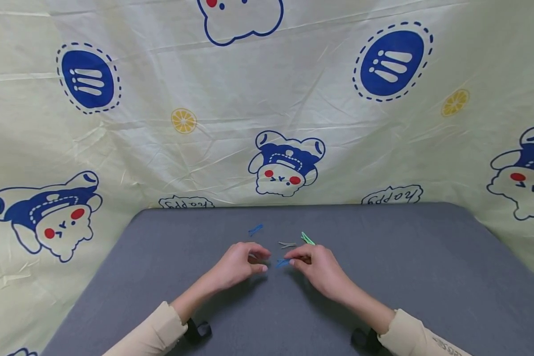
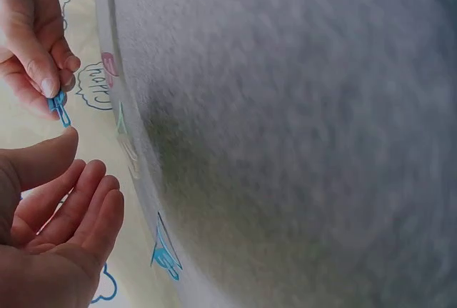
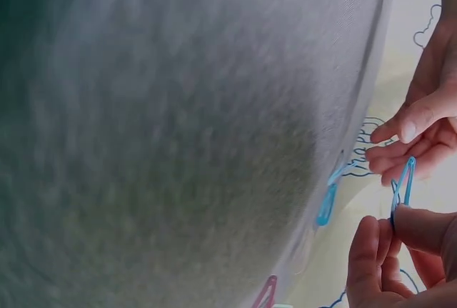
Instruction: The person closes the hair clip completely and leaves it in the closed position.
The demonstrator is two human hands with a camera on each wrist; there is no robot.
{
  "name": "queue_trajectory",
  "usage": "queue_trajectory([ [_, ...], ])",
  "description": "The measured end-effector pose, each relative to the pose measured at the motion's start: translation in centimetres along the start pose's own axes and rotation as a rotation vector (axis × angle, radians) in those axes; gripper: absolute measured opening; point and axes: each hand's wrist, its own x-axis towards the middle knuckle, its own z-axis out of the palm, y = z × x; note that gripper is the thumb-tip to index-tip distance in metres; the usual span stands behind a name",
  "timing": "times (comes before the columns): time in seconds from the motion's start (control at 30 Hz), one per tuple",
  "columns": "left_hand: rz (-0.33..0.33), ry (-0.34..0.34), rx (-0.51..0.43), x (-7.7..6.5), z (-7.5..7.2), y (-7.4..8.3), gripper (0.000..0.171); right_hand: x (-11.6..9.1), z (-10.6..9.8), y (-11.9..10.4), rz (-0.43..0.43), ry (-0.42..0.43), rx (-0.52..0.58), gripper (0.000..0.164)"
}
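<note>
My right hand pinches a blue snap hair clip between thumb and fingertips, above the table. In the right wrist view this clip stands with its narrow end away from the fingers, its two parts spread. Facing it, my left hand holds nothing; its fingers are relaxed, with a small gap to the clip. Another blue clip lies farther back on the table. A pale grey clip and a green clip lie just beyond my right hand.
A pink clip appears on the table in both wrist views; in the head view I cannot make it out. The grey cloth-covered table ends at the back against a printed curtain. Black straps hang at both wrists.
</note>
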Motion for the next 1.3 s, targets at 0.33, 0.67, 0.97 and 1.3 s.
queue_trajectory([
  [0.33,0.019,0.011,-0.089,-0.7,0.5,0.9,0.027,-1.4,0.0,-1.1,-0.021,0.072,-0.015,0.016],
  [0.67,0.017,0.062,-0.092,-2.2,0.3,1.7,0.025,-3.2,-0.5,-2.5,-0.013,0.149,-0.022,0.019],
  [0.97,0.035,0.103,-0.111,-3.8,0.7,3.1,0.023,-4.6,-0.8,-3.5,-0.003,0.187,-0.013,0.022],
  [1.3,0.038,0.152,-0.102,-5.3,1.3,5.4,0.023,-5.8,-0.8,-4.1,0.02,0.212,0.017,0.022],
])
